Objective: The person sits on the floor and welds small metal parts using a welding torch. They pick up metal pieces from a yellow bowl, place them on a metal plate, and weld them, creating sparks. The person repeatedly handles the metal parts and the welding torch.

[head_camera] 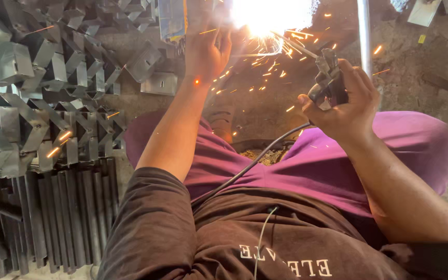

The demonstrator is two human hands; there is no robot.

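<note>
Brown shirt fabric (182,233) fills the bottom of the frame, closest to the lens, with purple trousers (307,166) above it across the middle. Right of centre, the right hand (346,106) is clenched around the grey electrode holder (329,83), fingers wrapped on its handle. A thin welding rod (294,45) runs from the holder up and to the left into a white glare (270,15) at the top centre, and orange sparks (265,67) scatter below it. A dark cable (255,163) trails from the holder down across the trousers toward the lower middle.

At the upper centre, the left hand (208,49) is raised just left of the glare, palm toward the camera, fingers up; whether it grasps anything I cannot tell, since the brightness swallows its fingertips.

Folded grey sheet-metal brackets (42,88) lie heaped over the upper left and left middle of the frame. Below them, at lower left, flat metal strips (53,212) lie side by side. A pale metal tube (364,31) stands at the upper right, over a dusty concrete floor (431,72).
</note>
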